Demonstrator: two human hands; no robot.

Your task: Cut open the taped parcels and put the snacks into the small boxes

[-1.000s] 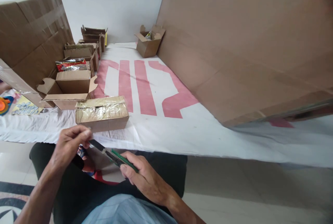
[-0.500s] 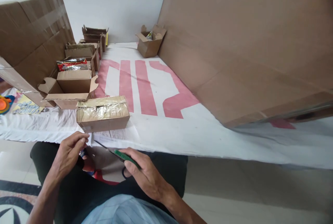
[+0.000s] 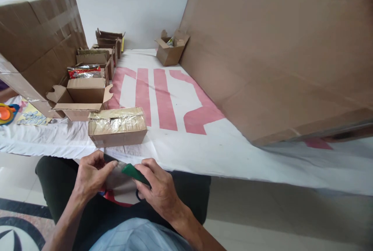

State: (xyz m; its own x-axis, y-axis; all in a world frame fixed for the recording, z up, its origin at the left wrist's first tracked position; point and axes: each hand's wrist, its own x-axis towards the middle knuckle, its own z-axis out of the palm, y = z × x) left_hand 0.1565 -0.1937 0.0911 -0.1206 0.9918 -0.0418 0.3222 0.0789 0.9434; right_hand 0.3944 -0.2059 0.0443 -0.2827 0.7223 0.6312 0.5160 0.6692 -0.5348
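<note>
My right hand [image 3: 159, 189] is wrapped round the green handle of a knife [image 3: 132, 171], its flat blade pointing left over my lap. The thumb and fingers of my left hand [image 3: 93, 175] close around the blade, and part of it is hidden behind them. Below my right hand shows a black loop, whose kind I cannot make out. Just beyond my hands, near the table's front edge, lies a closed cardboard box [image 3: 119, 136] with shiny clear tape across its top.
An open carton [image 3: 78, 113] stands behind the taped one, with several more boxes and red-silver packets [image 3: 84, 72] further back. Large cardboard sheets rise at left and right [image 3: 276, 56]. An orange-and-blue tape roll [image 3: 7, 114] is at far left; a small open box [image 3: 169, 54] sits at the back.
My left hand has moved right and closed at the knife's blade. The knife has turned, so its blade now shows broader. The view has shifted slightly.
</note>
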